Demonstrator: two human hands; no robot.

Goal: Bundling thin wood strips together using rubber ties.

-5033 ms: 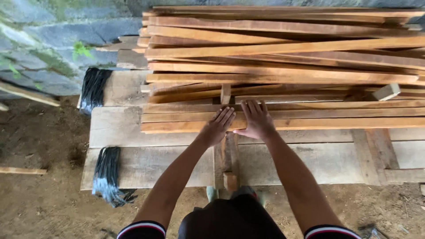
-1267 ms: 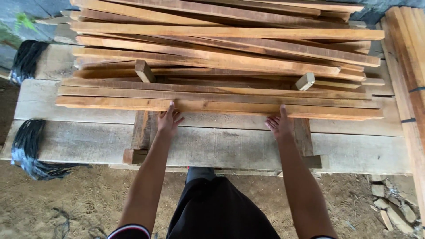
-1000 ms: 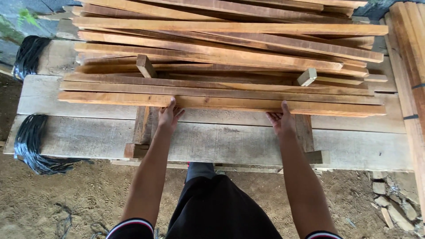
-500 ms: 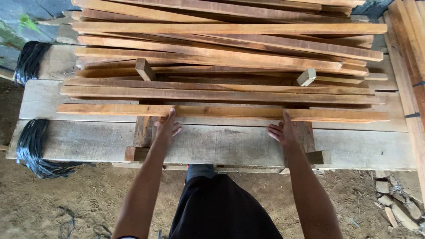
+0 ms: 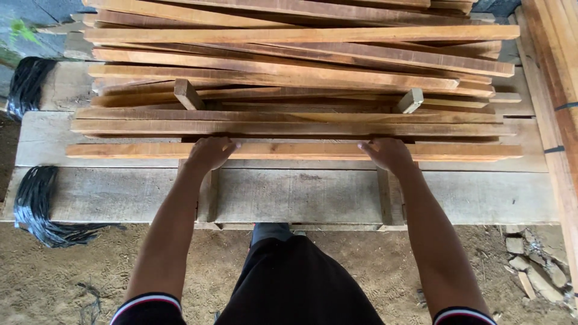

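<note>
A long thin wooden slat (image 5: 289,150) lies crosswise at the front of a loose pile of similar slats (image 5: 289,66). My left hand (image 5: 208,153) is curled over the slat left of its middle. Further right, my right hand (image 5: 388,154) grips the same slat. The slat sits apart from the pile, with a narrow gap behind it. It rests on two short cross battens (image 5: 208,195) over wide grey planks (image 5: 301,195).
Two small wood blocks (image 5: 186,94) stick up among the pile. Black plastic bundles (image 5: 36,201) hang at the left ends of the grey planks. Another bound stack of slats (image 5: 557,78) runs along the right. Bare dirt and stones (image 5: 530,265) lie below.
The front slat has been pulled away from the pile toward me. My hands moved from under its edge to on top of it, fingers curled over.
</note>
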